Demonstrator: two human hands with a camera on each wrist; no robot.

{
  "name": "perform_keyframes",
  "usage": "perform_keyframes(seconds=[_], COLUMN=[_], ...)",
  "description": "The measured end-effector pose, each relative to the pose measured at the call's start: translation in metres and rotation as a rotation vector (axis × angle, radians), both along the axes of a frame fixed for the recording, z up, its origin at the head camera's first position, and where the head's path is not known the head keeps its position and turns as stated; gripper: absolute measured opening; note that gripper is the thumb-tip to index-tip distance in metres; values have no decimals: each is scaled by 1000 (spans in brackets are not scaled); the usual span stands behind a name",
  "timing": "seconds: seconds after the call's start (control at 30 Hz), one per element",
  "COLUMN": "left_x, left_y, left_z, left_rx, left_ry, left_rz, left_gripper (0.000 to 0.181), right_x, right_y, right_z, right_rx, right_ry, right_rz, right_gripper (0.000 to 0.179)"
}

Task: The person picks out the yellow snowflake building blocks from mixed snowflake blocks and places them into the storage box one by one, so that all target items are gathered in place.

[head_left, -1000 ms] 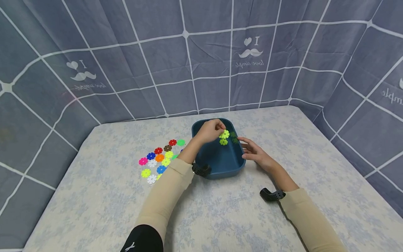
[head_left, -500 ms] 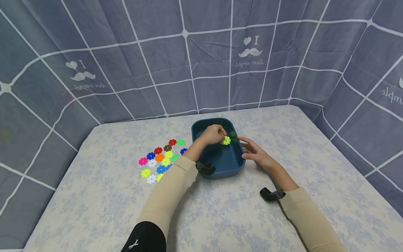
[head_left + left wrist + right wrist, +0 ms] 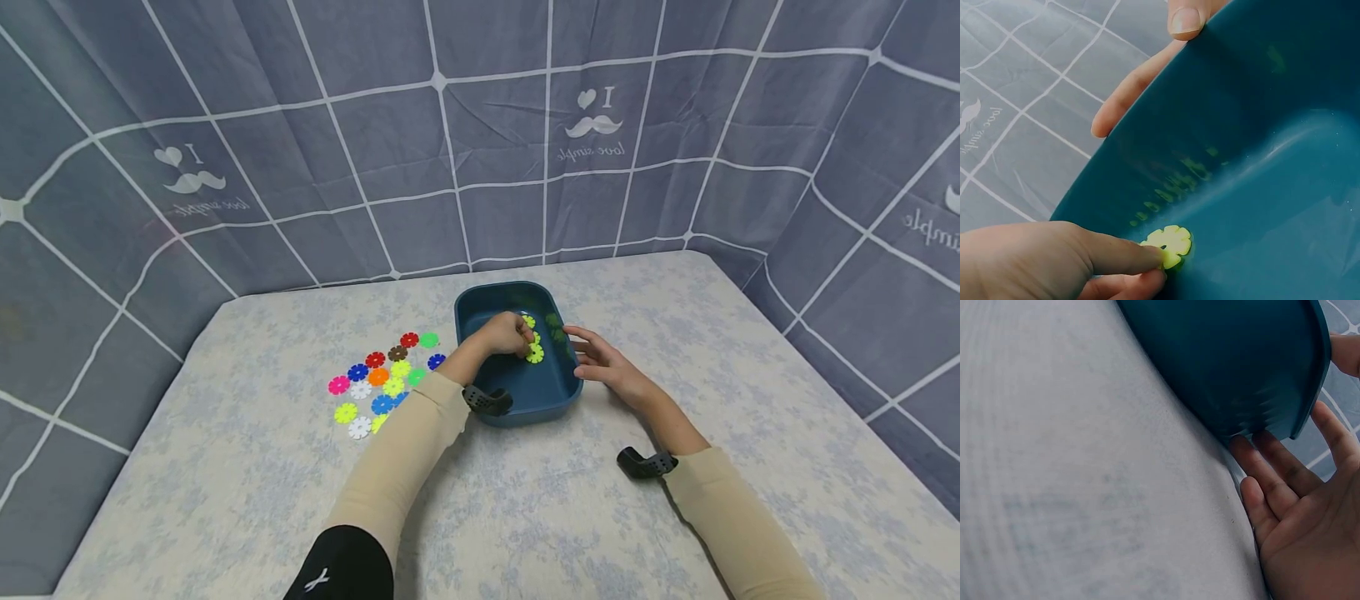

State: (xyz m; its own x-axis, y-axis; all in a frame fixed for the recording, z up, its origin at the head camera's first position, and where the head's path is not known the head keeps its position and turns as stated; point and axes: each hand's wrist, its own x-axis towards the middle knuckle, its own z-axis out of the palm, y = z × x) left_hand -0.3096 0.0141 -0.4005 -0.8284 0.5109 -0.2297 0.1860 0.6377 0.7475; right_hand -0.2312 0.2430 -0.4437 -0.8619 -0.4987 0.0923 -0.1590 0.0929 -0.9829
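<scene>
My left hand (image 3: 501, 335) reaches down into a dark teal plastic bin (image 3: 528, 410). Its thumb and forefinger pinch a yellow snowflake disc (image 3: 1175, 240), flower-shaped and notched, low beside the bin's inner wall. Farther back in the bin, another yellow disc (image 3: 529, 321) shows just past the knuckles. On the outside of the bin's right wall, my right hand (image 3: 611, 367) rests with its fingers spread and slightly bent. In the right wrist view, those fingertips (image 3: 1241, 445) meet the ribbed outer wall.
Left of the bin, several loose discs lie on the pale patterned tabletop (image 3: 247, 467), among them a red disc (image 3: 409, 340), an orange disc (image 3: 378, 377) and a white disc (image 3: 360, 427). A grey-blue curtain (image 3: 495, 133) with white lines hangs behind the table.
My left hand has moved down and nearer within the bin, with yellow discs by its fingertips throughout. The right hand has stayed against the bin's right side.
</scene>
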Motion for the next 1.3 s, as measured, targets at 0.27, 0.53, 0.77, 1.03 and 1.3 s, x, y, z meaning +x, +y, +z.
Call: perform_keyframes(seconds=[0.27,0.53,0.77,1.03,1.3], left_x=[1,1,1,0,0], left_y=[-1,1,1,1,1], left_z=[-2,-4,-5,-5,-5], left_rx=[-7,-35,-51,-53,-61], left_ry=[25,57,81,73,67], left_rz=[13,21,21,18,13], left_gripper=[20,21,22,21,21], right_x=[-1,-2,-2,-1,-2], right_y=[1,1,1,1,1], right_z=[-1,-3,-4,-2,-2], right_rx=[-5,-13,-15,-10,-14], right_ry=[4,-8,-5,-7,-11], right_rz=[0,0,-2,-6,-4], right_gripper=[69,70,70,69,70])
